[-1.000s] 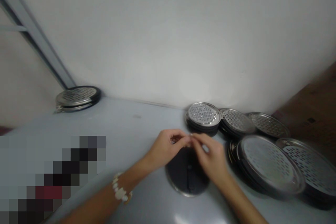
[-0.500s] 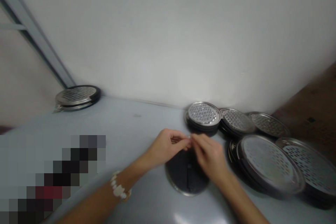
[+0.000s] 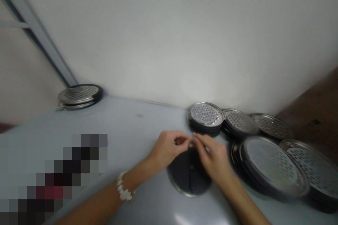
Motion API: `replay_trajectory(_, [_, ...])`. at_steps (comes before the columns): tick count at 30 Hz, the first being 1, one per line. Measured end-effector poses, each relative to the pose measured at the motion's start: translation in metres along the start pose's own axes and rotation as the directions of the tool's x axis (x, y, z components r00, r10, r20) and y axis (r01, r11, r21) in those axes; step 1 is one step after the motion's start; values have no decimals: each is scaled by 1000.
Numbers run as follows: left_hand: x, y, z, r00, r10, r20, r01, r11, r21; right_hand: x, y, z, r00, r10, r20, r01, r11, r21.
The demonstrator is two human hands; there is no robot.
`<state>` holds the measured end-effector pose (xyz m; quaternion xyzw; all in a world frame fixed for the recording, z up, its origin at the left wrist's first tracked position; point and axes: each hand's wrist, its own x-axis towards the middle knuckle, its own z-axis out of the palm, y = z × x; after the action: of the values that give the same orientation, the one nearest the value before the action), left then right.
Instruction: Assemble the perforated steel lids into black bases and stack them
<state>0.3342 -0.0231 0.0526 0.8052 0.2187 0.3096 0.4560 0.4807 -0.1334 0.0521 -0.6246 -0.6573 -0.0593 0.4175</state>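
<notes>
Two hands meet tip to tip, the left hand [image 3: 167,147] and the right hand [image 3: 217,156], over the far part of a dark disc [image 3: 178,180] that lies flat on the gray counter [image 3: 124,119]. On each hand the thumb and first finger are pinched close, and the tips of both hands touch or almost touch. Something tiny and pale may be held right where they meet, but it is too blurry to tell. The hands hide the far edge of the disc, so I cannot say if they rest on it. Only little things have changed. Half a second ago the small gap between the right thumb and finger could not be seen; now it shows again. The gap inside the left hand looks a bit bigger too. Everything has slid slightly to the right in the view, so the head has probably turned a bit. The disc has not turned or moved on the counter, and its dark line still points toward the person. To me this means the fingers are just making tiny moves, and this bit of work is not finished. The graters have not been moved either: a front pile [image 3: 271,167] close to the right arm, a back pile [image 3: 206,115] just past the hands, and a far pile [image 3: 80,94] by the wall [image 3: 171,42].
</notes>
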Motion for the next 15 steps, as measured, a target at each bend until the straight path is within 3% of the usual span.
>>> replay_trajectory(3, [-1, -4, -1, 993, 118, 13, -118, 964, 237, 0, -1, 1, 995, 79, 58, -80, 997, 14])
replay_trajectory(7, [-3, -11, -1, 952, 291, 93, -301, 837, 457, -2, -2, 5, 989, 95, 114, -103, 992, 71])
replay_trajectory(11, [-4, -15, -2, 905, 398, 150, -408, 712, 572, -2, -6, 5, 975, 168, 144, -184, 977, 111])
replay_trajectory(15, [-4, -16, -2, 857, 480, 188, -477, 598, 645, -2, -6, 4, 986, 128, 108, -138, 987, 86])
